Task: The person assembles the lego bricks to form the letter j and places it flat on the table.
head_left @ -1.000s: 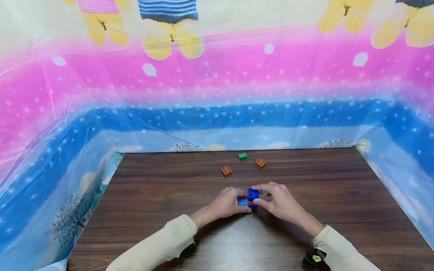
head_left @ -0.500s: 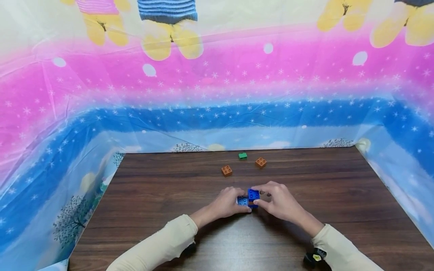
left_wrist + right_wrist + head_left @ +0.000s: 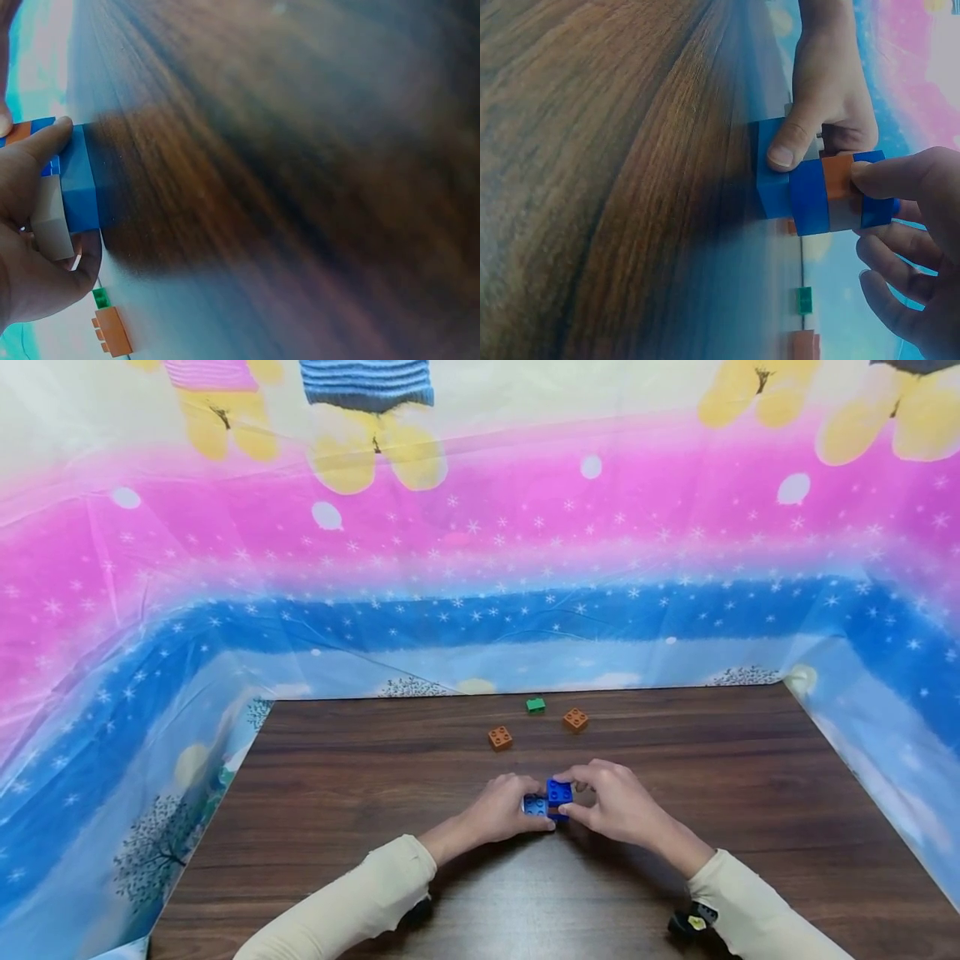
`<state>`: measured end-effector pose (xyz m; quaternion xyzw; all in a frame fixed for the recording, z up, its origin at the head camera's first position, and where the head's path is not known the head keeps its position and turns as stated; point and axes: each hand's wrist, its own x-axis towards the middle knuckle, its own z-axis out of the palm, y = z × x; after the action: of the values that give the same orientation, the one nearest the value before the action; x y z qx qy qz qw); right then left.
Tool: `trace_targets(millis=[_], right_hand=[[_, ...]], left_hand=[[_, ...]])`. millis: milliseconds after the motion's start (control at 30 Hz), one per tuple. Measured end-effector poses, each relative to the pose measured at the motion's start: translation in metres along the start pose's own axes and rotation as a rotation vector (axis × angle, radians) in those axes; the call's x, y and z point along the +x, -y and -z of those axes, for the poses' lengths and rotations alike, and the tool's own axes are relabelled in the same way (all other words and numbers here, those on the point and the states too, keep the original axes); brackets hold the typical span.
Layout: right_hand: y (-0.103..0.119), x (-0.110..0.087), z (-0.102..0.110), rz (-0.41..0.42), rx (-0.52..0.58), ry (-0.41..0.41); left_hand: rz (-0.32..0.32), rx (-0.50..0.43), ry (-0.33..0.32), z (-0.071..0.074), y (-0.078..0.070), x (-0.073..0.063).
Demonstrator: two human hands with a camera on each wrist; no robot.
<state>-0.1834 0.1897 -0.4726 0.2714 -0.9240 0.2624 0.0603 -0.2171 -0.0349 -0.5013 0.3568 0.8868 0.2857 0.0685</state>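
Note:
My left hand [image 3: 495,810] grips a light blue building brick [image 3: 79,184] with thumb and fingers, low on the table. A greyish-white brick [image 3: 52,217] sits on the light blue one, partly covered by the hand. Against it stands an upright stack: a dark blue brick [image 3: 810,199] at the bottom, an orange brick [image 3: 841,206] in the middle and another dark blue brick [image 3: 558,791] on top. With thumb and index finger, my right hand [image 3: 618,802] pinches the upper part of this stack. The left thumb lies along the light blue brick's side.
Beyond the hands, two loose orange bricks, a left one [image 3: 500,738] and a right one [image 3: 576,720], lie on the brown wooden table [image 3: 360,760]. A small green brick [image 3: 536,705] lies near the back edge. A printed cloth [image 3: 480,610] rises behind the table.
Both hands and the bricks keep nearly the same place. Only the head view has shifted very slightly.

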Motion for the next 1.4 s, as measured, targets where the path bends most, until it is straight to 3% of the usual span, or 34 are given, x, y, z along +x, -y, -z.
trace_targets(millis=[167, 400, 767, 1400], right_hand=[[-0.002, 0.0, -0.001, -0.019, 0.044, 0.028], [-0.004, -0.002, -0.004, -0.064, 0.199, 0.031], [-0.007, -0.004, -0.001, -0.071, 0.288, 0.012], [-0.022, 0.023, 0.016, -0.118, 0.229, -0.15]], left_hand=[[0.0, 0.006, -0.003, -0.002, 0.0, 0.0], [0.007, 0.007, -0.003, -0.001, 0.0, -0.001], [0.0, -0.012, -0.001, -0.002, 0.001, -0.001], [0.006, 0.017, -0.002, 0.0, -0.001, 0.0]])
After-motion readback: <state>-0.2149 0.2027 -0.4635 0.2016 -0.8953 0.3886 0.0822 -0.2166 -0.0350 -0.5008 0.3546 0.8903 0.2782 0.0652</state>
